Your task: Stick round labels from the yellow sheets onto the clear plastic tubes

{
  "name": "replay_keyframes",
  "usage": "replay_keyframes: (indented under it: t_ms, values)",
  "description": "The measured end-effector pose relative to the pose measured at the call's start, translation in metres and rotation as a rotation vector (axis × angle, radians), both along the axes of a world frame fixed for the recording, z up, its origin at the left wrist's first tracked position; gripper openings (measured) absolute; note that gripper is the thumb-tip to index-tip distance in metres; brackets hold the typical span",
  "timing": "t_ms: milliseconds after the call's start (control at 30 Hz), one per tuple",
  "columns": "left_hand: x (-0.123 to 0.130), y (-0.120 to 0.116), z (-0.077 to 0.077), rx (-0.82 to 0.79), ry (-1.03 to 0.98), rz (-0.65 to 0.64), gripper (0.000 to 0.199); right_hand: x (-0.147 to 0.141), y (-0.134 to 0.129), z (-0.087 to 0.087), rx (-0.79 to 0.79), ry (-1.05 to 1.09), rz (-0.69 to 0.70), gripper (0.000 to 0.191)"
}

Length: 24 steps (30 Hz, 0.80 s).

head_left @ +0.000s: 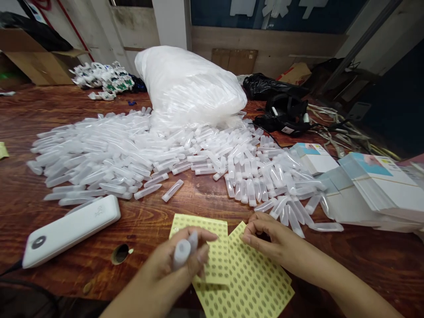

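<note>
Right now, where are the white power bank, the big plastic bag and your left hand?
White power bank (74, 230), head view: middle of its top.
Big plastic bag (194, 77), head view: upper front.
Left hand (163, 266), head view: middle of the hand.

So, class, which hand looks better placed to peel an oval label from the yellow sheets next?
Probably the right hand: its fingers are at a yellow sheet, while the left hand holds a translucent tube.

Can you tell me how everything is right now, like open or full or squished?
Left hand: curled around at least one tube
Right hand: fingertips pinched together
Yellow sticker sheets: flat, overlapping
Loose tubes: heaped, lying down
Big white bag: bulging
Cardboard box: open
Power bank: lying flat; charge, can't tell
Cards: stacked
</note>
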<state>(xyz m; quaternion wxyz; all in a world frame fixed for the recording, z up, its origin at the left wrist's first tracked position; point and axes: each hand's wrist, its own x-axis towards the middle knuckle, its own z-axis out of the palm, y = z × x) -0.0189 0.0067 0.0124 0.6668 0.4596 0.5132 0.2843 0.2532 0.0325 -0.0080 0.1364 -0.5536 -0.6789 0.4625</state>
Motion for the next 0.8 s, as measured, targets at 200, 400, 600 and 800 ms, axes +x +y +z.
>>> replay_keyframes:
  t_ms: [200, 400, 600, 800]
  values:
    - [-0.035, 0.077, 0.023, 0.509, 0.679, 0.011, 0.032, -0.002, -0.002, -0.005, 0.054, 0.031, -0.036, 0.034]
    - [-0.039, 0.122, 0.005, 0.574, 0.757, -0.039, 0.025, -0.004, -0.002, -0.007, 0.100, 0.046, -0.059, 0.036]
    - [-0.037, 0.117, 0.019, 0.493, 0.490, 0.062, 0.022, -0.007, -0.016, -0.005, 0.205, 0.078, -0.152, 0.034]
    - [0.009, 0.041, 0.015, 0.086, -0.015, -0.005, 0.042, -0.033, -0.043, 0.018, 0.394, 0.250, -0.292, 0.023]
